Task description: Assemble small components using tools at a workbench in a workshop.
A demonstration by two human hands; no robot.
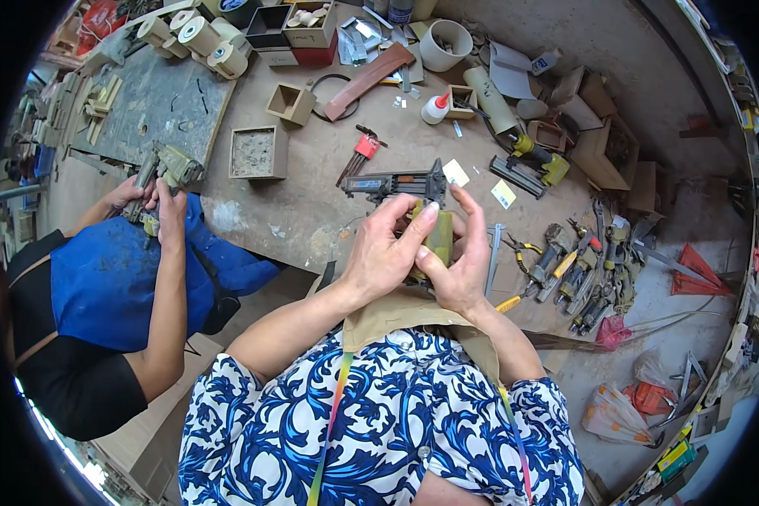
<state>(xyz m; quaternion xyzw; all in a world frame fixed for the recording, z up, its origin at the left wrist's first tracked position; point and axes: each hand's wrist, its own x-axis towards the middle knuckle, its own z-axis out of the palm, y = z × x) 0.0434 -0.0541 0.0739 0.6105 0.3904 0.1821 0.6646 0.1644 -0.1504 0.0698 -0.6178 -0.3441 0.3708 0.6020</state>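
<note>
Head view: both hands, left (385,253) and right (462,263), grip one olive nail gun (437,234) over the table (312,202). Two small wooden boxes (258,153) sit beyond, and one co-worker (110,278) holds another tool (167,169).

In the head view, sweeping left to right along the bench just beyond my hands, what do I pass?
Co-worker's olive nail gun → square wooden box with grey filling → red-handled hex key set → dark nail gun above both hands → yellow-and-black power tool → wooden crate.

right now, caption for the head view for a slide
Both hands grip a nail gun over a cluttered workbench.
</note>
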